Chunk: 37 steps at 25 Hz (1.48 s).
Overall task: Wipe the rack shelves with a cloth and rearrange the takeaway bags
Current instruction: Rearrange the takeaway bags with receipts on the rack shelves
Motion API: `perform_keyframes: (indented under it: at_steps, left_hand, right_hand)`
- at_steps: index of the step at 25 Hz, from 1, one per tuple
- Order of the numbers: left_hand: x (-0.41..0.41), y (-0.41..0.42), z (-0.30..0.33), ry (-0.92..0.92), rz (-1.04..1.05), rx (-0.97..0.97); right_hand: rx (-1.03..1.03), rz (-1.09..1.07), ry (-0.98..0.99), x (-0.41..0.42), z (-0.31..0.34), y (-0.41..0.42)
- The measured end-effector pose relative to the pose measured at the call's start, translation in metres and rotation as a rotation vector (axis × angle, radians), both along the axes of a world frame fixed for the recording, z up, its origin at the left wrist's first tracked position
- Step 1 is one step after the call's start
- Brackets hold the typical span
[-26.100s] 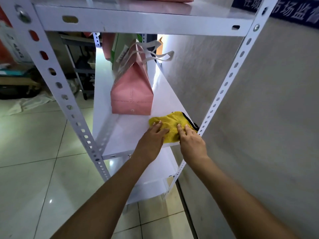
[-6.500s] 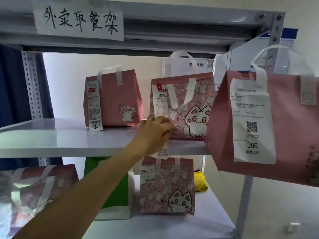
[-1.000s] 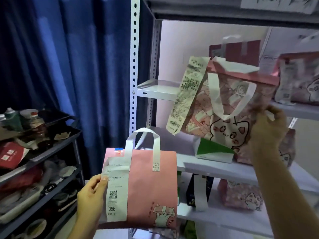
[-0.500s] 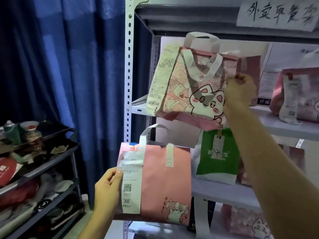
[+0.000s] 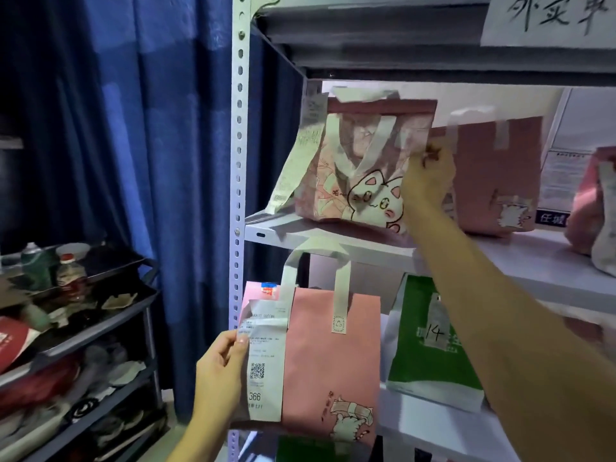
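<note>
My right hand (image 5: pixel 428 180) grips the right edge of a pink cat-print takeaway bag (image 5: pixel 353 171), which sits on the left end of the white upper shelf (image 5: pixel 320 236) with a long receipt hanging off its left side. My left hand (image 5: pixel 218 371) holds a plain pink bag (image 5: pixel 330 358) by its left edge, in the air in front of the lower shelf; its receipt reads 366. A second plain pink bag (image 5: pixel 496 175) stands on the upper shelf just behind my right hand. The cloth is not in view.
A green and white bag (image 5: pixel 430 345) marked 14 stands on the lower shelf. Another pink bag (image 5: pixel 596 208) sits at the upper shelf's right edge. The rack's white perforated post (image 5: pixel 238 161) rises left of the bags. A dark cluttered trolley (image 5: pixel 76 321) and blue curtain (image 5: pixel 133 128) fill the left.
My right hand has lowered the cat-print bag from the air onto the left end of the upper shelf. The plain pink bag in my left hand has stayed roughly in place.
</note>
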<state>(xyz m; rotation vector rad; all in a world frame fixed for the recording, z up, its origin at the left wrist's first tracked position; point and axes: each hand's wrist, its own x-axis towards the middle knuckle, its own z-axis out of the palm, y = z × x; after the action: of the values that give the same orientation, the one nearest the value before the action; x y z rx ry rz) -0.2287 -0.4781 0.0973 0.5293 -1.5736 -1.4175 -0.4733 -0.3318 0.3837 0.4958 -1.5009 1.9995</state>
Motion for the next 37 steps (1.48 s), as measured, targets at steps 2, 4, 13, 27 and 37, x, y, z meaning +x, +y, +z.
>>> perform_keyframes:
  at_steps: [2, 4, 13, 27, 37]
  left_hand:
    - [-0.014, 0.001, -0.005, 0.001, 0.019, -0.035]
    - [-0.031, -0.001, -0.013, -0.014, 0.051, -0.065]
    - [-0.075, -0.029, -0.046, -0.117, 0.073, 0.057]
    - [-0.068, -0.05, -0.042, -0.105, -0.134, 0.047]
    - [-0.08, -0.05, -0.04, -0.105, -0.144, 0.085]
  right_hand:
    - [0.027, 0.052, -0.036, -0.017, -0.014, -0.007]
    - [0.127, 0.1, -0.077, -0.031, -0.025, -0.012]
    - [0.41, 0.195, -0.164, -0.069, -0.045, -0.017]
    - [0.395, 0.062, -0.226, -0.092, -0.04, -0.053]
    - [0.277, -0.532, -0.256, -0.111, -0.036, 0.122]
